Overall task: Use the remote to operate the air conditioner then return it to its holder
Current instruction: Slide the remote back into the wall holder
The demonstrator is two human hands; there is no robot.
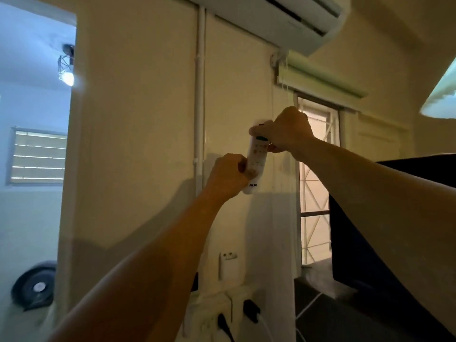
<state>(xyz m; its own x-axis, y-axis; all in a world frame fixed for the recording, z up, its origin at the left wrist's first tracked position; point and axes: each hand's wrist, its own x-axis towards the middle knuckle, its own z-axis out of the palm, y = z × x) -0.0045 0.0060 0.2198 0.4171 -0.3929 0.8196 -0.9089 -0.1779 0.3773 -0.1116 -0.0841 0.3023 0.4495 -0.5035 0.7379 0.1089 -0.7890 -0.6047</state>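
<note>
A slim white remote (pixel 256 156) with small orange buttons stands upright against the cream wall, roughly at its middle. My left hand (pixel 230 175) grips its lower half, just above the printed label. My right hand (pixel 287 130) pinches its top end from the right. The holder is hidden behind the remote and my hands, so I cannot tell whether the remote sits in it. The white air conditioner (pixel 283 18) hangs high on the wall above.
A white pipe (pixel 199 95) runs down the wall left of the remote. A window with a rolled green blind (pixel 320 77) is to the right. Sockets with plugs (pixel 249 312) sit below. A dark object (pixel 370 243) stands at right, an open doorway (pixel 37 144) at left.
</note>
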